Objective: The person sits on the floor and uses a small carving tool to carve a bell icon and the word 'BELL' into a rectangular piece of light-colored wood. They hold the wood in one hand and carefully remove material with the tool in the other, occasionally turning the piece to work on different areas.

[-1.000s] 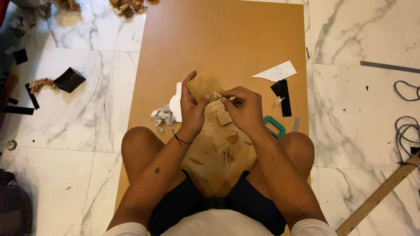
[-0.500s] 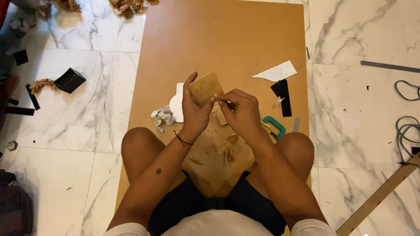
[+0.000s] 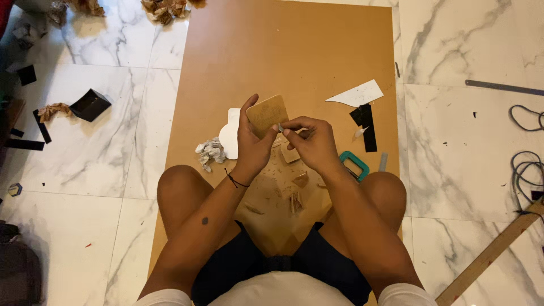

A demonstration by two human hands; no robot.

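I sit on the floor over a large brown board (image 3: 294,56). My left hand (image 3: 252,144) holds up a small rounded piece of brown cardboard (image 3: 267,113). My right hand (image 3: 311,141) pinches a small thin blade-like tool (image 3: 280,128) against the cardboard's right edge. Cardboard scraps (image 3: 294,187) lie on the board between my knees, below both hands.
Beside my left hand lie a white cut shape (image 3: 229,133) and crumpled paper (image 3: 211,152). Scissors with teal handles (image 3: 354,165), black strips (image 3: 365,122) and a white paper piece (image 3: 357,93) lie to the right. A black box (image 3: 89,105), cables (image 3: 527,164) and a wooden stick (image 3: 493,249) rest on the marble floor.
My left hand has raised and turned the cardboard piece so its face shows more. My right hand has moved up to the piece's right edge.
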